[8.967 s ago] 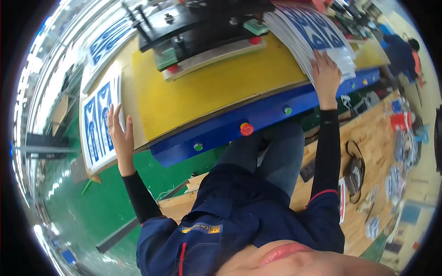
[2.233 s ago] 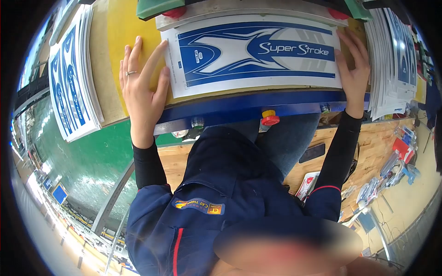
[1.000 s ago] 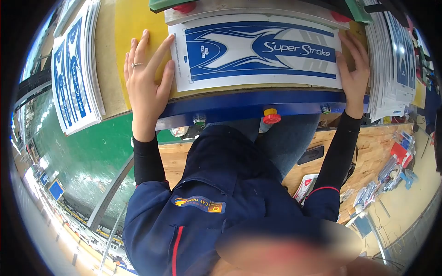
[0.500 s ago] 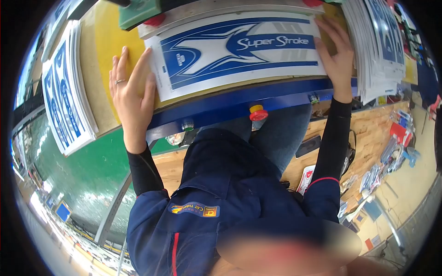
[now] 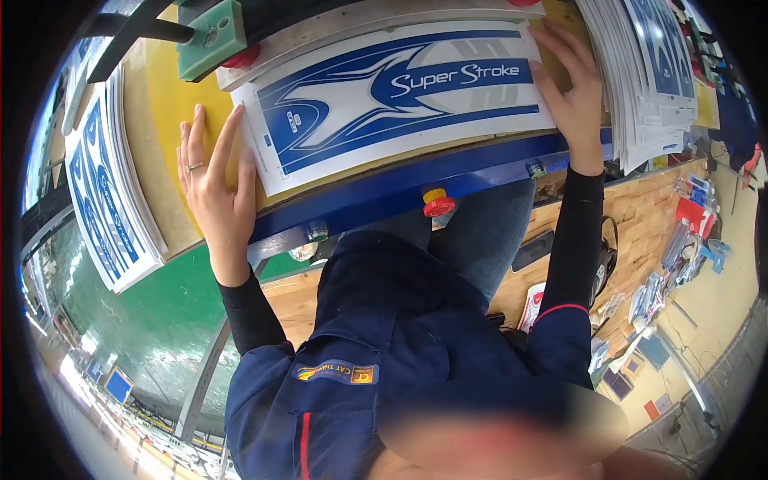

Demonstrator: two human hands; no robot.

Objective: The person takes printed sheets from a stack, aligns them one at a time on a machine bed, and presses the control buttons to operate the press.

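Observation:
A white sheet printed in blue with "Super Stroke" [image 5: 336, 104] lies on the yellowish bed of a machine in the head view. My left hand [image 5: 214, 172] rests flat at the sheet's left edge, fingers spread, with a ring on one finger. At the opposite end, my right hand [image 5: 574, 92] has its fingers apart, thumb and fingertips by the sheet's right edge. Neither hand grips anything. A metal bar [image 5: 360, 32] runs just behind the sheet's far edge.
Stacked printed sheets stand at the left [image 5: 112, 200] and the right [image 5: 628, 88]. A green block [image 5: 212, 40] sits on the frame. On the blue front rail [image 5: 360, 188] are a red button [image 5: 439, 206] and green buttons. A phone [image 5: 533, 250] lies on the wooden surface.
The camera view has shifted and tilted a little, so the bed and sheet appear slightly turned and further left. Both hands stay at the sheet's two ends.

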